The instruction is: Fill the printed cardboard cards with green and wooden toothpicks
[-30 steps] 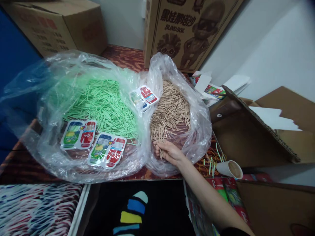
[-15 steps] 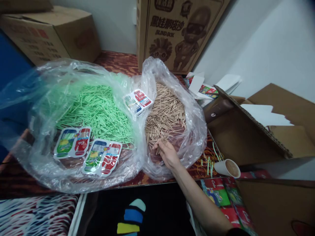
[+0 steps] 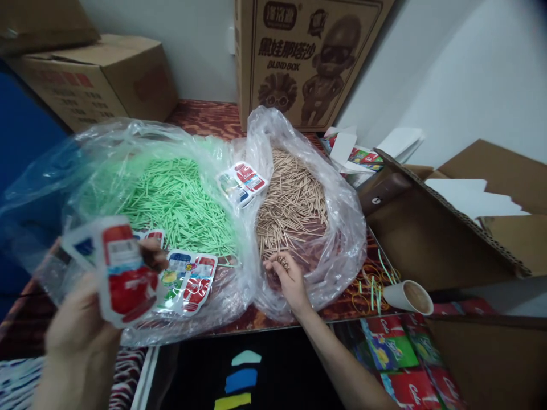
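Observation:
My left hand [image 3: 81,319] is raised at the left, blurred, and closed on a flat cola packet [image 3: 128,279] with a red can print. Fingertips show past the packet's right edge. In the right-hand plastic bag [image 3: 344,228], my right hand [image 3: 290,279] is closed around a small bunch of brown sticks, their ends showing at the fingers. Just above that hand lies a heap of loose brown sticks [image 3: 290,199]. A heap of green sticks [image 3: 179,205] fills the left plastic bag [image 3: 106,134]. Another printed packet [image 3: 188,282] lies below the green heap, partly behind the held one.
More packets [image 3: 245,182] lie between the bags. At the right are a paper cup [image 3: 408,297], rubber bands [image 3: 363,296], an open carton [image 3: 427,228] and stacked red and green packs [image 3: 397,353]. Cardboard boxes [image 3: 307,62] stand at the back.
My left hand has come into view at the left, holding a cola packet in front of the bag. My right hand stays over the brown sticks, its bunch now gathered closer into the fingers.

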{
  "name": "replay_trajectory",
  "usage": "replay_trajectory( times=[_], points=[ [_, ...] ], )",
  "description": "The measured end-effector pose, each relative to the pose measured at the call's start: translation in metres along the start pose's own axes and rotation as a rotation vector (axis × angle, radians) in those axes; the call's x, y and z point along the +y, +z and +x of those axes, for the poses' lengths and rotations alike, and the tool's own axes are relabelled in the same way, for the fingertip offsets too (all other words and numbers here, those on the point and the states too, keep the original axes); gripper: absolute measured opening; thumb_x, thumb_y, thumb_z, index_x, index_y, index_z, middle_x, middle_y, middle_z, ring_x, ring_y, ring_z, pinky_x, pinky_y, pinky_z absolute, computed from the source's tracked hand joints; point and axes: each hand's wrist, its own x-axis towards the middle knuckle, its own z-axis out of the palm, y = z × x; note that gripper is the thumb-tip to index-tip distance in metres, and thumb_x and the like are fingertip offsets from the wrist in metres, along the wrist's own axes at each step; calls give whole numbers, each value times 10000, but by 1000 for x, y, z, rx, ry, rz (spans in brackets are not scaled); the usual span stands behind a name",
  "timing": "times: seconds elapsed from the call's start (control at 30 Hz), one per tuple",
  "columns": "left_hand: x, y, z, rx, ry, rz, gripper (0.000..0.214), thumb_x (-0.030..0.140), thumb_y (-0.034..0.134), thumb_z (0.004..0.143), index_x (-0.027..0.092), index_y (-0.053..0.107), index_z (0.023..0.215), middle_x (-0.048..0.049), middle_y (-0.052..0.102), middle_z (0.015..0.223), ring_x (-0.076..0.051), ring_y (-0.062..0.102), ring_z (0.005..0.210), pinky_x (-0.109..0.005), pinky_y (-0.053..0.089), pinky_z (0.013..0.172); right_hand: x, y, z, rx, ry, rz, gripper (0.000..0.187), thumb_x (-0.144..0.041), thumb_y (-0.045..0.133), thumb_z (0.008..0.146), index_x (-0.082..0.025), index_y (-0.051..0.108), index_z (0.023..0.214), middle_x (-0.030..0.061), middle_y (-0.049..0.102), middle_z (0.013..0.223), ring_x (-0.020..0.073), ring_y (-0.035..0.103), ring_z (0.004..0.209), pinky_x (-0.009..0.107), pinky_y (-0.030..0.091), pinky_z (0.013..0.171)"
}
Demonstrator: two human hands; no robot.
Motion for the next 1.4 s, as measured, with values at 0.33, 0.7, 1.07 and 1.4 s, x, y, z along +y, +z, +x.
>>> replay_trajectory(
  times=[0.33,0.7,1.07,1.4],
  points=[
    [-78,-14,-12,-43,-162,251,426,252,844,478,161,686,863,-15,722,773,-181,667,695,-254,551,649,9,-1,-8,-52,-55,-145,150,-273,502,891,-218,641,880,22,657,826,185,599,830,293,427,793],
    [-106,-18,-8,-213,65,624,263,393,773,641,163,671,719,14,631,649,-151,562,637,-244,450,643,9,-3,-10,-115,-53,-173,171,-282,522,881,-243,688,868,35,691,895,216,602,918,333,432,855],
    [-116,-21,-7,-266,46,616,251,392,759,650,164,696,734,3,660,669,-156,572,638,-245,451,630,11,-2,-12,-109,-101,-180,174,-264,524,883,-237,695,882,38,693,909,207,612,918,326,428,869],
    [-124,-8,-17,-330,-26,608,263,400,742,665,160,708,765,-22,703,730,-185,614,680,-276,479,677,10,0,-12,-98,-101,-183,160,-267,540,870,-238,697,868,39,694,890,208,612,884,327,442,845]
  ],
)
